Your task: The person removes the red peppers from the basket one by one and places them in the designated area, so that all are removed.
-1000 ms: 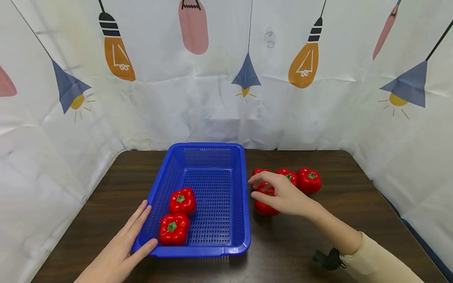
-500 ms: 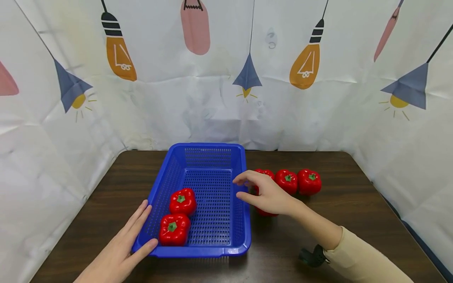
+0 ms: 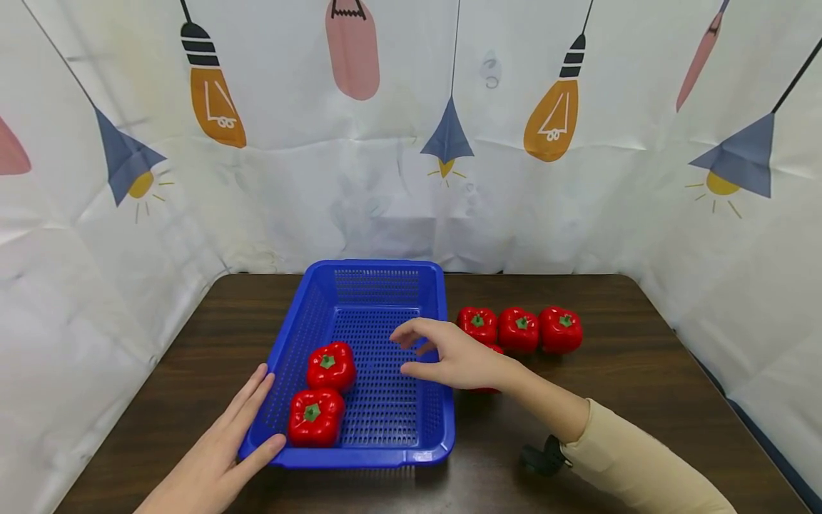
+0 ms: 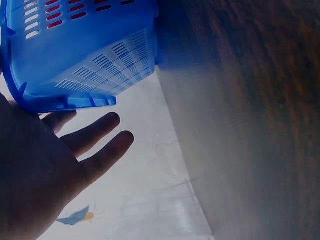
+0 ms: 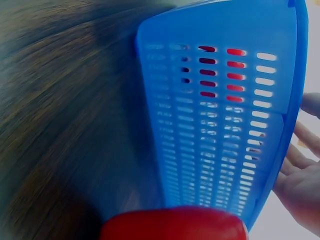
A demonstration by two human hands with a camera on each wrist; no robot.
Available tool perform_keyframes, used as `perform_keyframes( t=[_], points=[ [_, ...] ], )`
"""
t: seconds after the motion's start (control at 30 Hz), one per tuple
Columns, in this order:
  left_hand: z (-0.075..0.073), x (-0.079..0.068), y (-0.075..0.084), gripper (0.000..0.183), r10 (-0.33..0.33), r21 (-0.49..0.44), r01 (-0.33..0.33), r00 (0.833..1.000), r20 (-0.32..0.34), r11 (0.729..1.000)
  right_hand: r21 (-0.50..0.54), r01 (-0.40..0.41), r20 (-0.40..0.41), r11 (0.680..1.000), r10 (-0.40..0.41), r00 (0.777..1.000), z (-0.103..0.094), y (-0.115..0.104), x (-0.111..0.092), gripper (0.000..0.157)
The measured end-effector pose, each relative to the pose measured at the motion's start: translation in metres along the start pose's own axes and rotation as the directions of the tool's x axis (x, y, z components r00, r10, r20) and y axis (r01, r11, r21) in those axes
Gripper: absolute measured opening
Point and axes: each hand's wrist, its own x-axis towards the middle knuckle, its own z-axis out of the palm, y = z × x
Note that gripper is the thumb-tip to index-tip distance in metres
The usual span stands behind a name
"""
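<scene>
Red peppers: count unchanged, right hand empty over the basket

Head view: compared with the earlier frames, the right hand has shifted from the loose peppers on the desk to a position above the basket's right side. It carries nothing; its fingers are released and loosely bent. Two peppers sit inside, along the basket's left side; four lie on the desk beyond the right side, one mostly hidden by the right hand. Judgement: this move transfers no pepper, so the work is no further along. The inside peppers lie left of the right fingertips, apart from them. The left hand rests at the basket's near left corner, fingers straight, grasping no pepper.

Left wrist view: the left fingers are extended and spread beside the basket; red shows through its wall.

Right wrist view: one pepper, outside the basket, crosses the lower edge. Whether the right hand touches the basket cannot be told.
</scene>
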Motion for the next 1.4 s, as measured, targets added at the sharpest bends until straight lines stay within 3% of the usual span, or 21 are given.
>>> perform_keyframes(
  t=[0.47, 0.77, 1.4],
  points=[
    [0.001, 0.001, -0.001, 0.086, 0.002, -0.003, -0.002, 1.0, -0.002, 1.0, -0.065, -0.02, 0.108, 0.998, 0.027, 0.994, 0.016, -0.006, 0.024, 0.058],
    [0.001, 0.001, -0.001, 0.086, -0.011, -0.001, 0.011, 1.0, 0.006, 1.0, -0.043, -0.039, 0.177, 0.998, 0.046, 0.983, 0.022, -0.005, 0.038, 0.082],
    [0.001, 0.001, -0.001, 0.085, -0.026, -0.012, 0.026, 1.0, 0.017, 1.0, 0.016, -0.036, 0.264, 0.999, 0.03, 0.964, 0.034, 0.001, 0.051, 0.08]
  ],
)
